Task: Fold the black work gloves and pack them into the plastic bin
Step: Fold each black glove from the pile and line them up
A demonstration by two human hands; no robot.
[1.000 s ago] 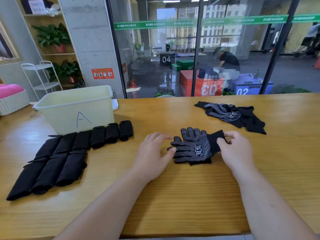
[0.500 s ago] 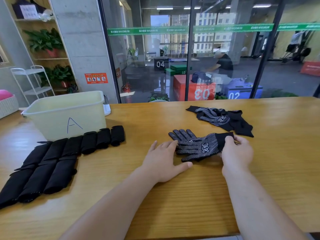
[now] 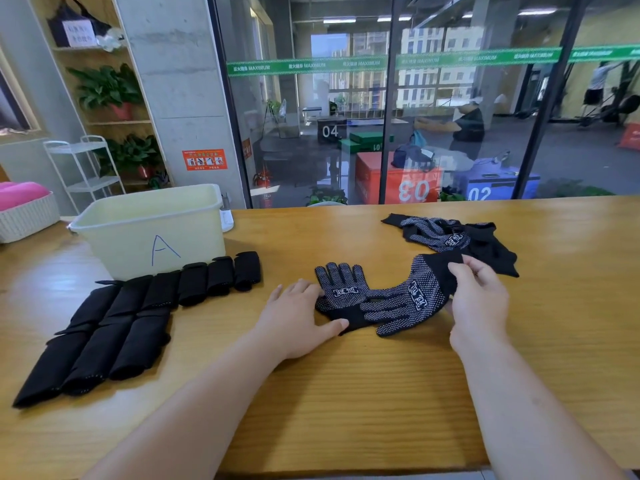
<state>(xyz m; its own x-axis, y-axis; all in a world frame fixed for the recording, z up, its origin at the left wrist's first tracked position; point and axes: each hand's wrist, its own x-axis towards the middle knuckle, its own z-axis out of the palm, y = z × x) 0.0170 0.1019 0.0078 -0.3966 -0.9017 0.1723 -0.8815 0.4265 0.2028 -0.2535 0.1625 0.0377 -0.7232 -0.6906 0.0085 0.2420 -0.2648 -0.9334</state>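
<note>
The right hand is closed on the black cuff of one dotted glove, thumb over the fabric and fingers under it, the cuff raised off the table while the glove's fingers trail down to the left; the left hand lies open and flat, fingers spread, its thumb pressing the cuff of a second glove that lies palm up with its fingers pointing away; the two gloves overlap between the hands; each carries a small white logo on the palm, too small to read; more loose gloves lie in a heap behind the right hand; rows of folded gloves lie to the left, just in front of the pale plastic bin, whose front wall bears a handwritten blue "A"; beyond the glass, boxes read "04", "03" and "02", and a green strip reads "MAXIMUM".
</note>
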